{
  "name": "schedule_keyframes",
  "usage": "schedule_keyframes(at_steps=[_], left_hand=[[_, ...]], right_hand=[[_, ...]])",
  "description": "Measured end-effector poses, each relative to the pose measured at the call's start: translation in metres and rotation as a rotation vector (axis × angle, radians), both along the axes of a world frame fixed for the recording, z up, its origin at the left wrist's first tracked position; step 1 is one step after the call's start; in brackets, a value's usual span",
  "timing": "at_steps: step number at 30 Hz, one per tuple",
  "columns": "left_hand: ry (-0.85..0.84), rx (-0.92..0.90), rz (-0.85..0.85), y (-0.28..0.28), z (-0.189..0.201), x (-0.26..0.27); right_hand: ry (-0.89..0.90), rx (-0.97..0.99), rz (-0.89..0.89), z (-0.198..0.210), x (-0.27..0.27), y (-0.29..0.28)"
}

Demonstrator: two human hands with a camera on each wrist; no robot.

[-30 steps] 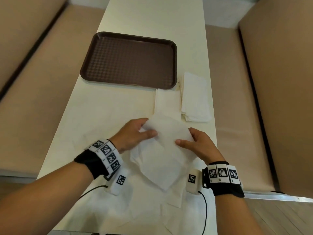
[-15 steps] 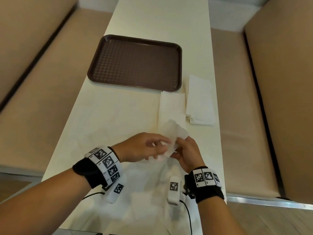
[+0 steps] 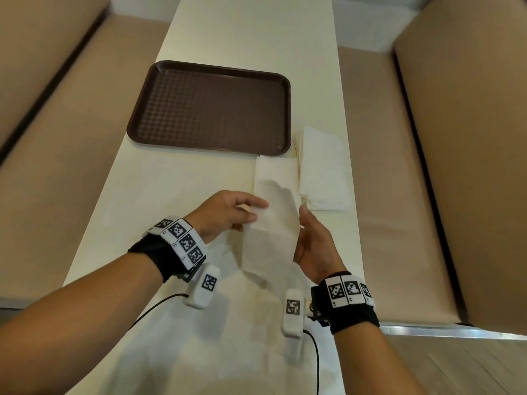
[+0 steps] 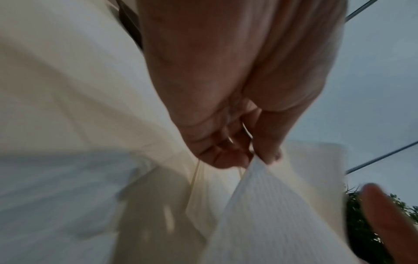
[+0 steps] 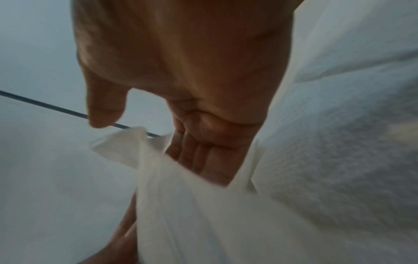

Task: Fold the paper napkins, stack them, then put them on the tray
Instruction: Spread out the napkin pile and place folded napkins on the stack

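Note:
Over the table's near half I hold a white paper napkin (image 3: 273, 220), folded into a tall strip. My left hand (image 3: 256, 212) pinches its left edge between thumb and fingers (image 4: 267, 153). The right hand (image 3: 302, 220) lies along the right edge, its fingers (image 5: 203, 160) straight against the paper and the thumb apart from it. A single folded napkin (image 3: 275, 169) lies just beyond, below the tray's near right corner. To its right sits a stack of folded napkins (image 3: 322, 169). The brown tray (image 3: 208, 106) has nothing on it.
Unfolded napkins (image 3: 256, 323) lie spread on the cream table (image 3: 171, 195) under my wrists. Tan bench seats (image 3: 71, 155) run along both sides of the narrow table. The table's right edge passes close to the napkin stack.
The open napkin has been folded in half into a narrow strip. Both hands have carried it forward and to the right, nearer the folded napkins, and the right thumb has come off the paper.

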State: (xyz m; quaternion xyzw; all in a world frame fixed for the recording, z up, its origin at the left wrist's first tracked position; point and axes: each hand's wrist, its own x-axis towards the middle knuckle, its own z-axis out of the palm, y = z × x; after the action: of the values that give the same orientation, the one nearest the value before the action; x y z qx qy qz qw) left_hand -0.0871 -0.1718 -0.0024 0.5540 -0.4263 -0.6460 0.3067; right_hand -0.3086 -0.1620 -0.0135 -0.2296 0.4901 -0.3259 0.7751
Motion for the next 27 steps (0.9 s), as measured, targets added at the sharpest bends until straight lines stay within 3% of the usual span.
schedule_keyframes(at_steps=[2,5,8,13,21,24,27], left_hand=[[-0.027,-0.052,0.082,-0.013,0.001,-0.005],[-0.071,-0.121,0.164,-0.037,-0.001,-0.009],[-0.159,-0.183,0.187,-0.062,-0.007,-0.006],[-0.424,-0.295,0.038,-0.092,-0.026,-0.006],[-0.789,-0.310,-0.166,-0.103,-0.042,-0.016],[-0.878,-0.419,-0.079,-0.096,-0.039,-0.020],[-0.994,-0.394,-0.302,-0.087,-0.036,-0.024]], right_hand=[[0.018,-0.025,0.045,-0.002,-0.002,0.000],[0.265,-0.090,0.077,-0.007,0.003,-0.004],[0.388,-0.065,0.024,-0.011,0.006,-0.014],[0.482,-0.025,0.022,-0.012,0.013,-0.027],[0.605,-0.005,0.012,-0.016,0.010,-0.028],[0.841,-0.130,0.056,-0.017,-0.009,-0.021],[1.142,-0.318,0.230,-0.018,-0.031,-0.003]])
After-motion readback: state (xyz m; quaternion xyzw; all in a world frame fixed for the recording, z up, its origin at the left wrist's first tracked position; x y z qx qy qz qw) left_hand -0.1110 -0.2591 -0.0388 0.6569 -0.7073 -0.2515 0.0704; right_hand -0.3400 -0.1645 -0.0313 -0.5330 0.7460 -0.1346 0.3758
